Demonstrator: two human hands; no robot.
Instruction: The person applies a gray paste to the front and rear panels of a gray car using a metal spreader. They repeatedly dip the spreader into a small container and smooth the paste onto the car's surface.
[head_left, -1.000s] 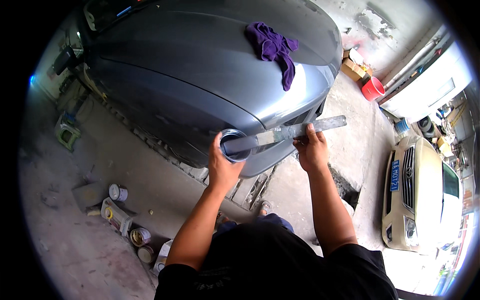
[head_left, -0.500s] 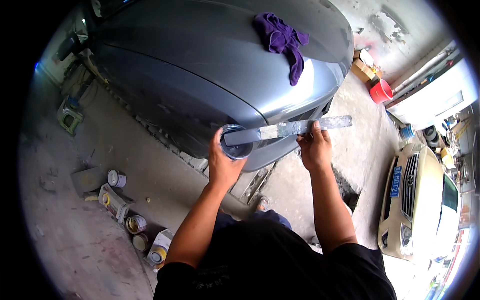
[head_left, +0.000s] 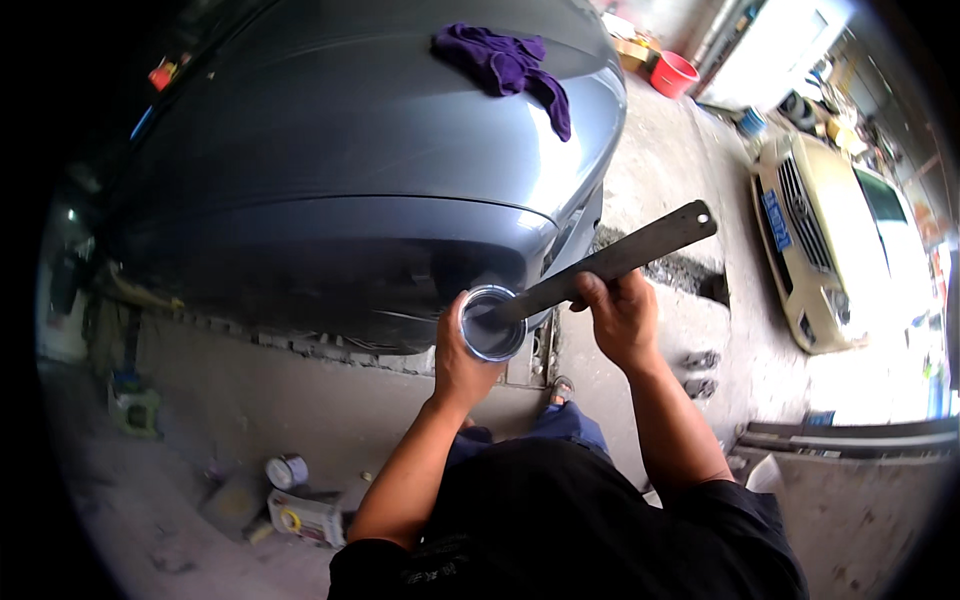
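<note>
My left hand (head_left: 462, 368) is wrapped round a small open metal can (head_left: 509, 350) with dark grey liquid, apparently paint, inside. In my right hand (head_left: 625, 322) is a long flat grey stirring stick (head_left: 640, 250), gripped between thumb and fingers. It slants down to the left, its lower end inside the can's mouth; the upper end has a small hole. Both hands are in front of the corner of a dark grey car (head_left: 330, 150). A crumpled purple cloth (head_left: 505, 68) lies on its hood.
A beige car (head_left: 830, 240) stands at the right, a red bucket (head_left: 674, 76) at the far right. At lower left on the floor are a paint tin (head_left: 287, 472) and a box with yellow tape (head_left: 307, 518). A broken pit (head_left: 690, 275) opens in the floor beyond my right hand.
The stick has tilted from nearly level to a steeper slant, its far end higher, and shows a different, darker face. The view has turned, shifting the cars and bucket leftward.
</note>
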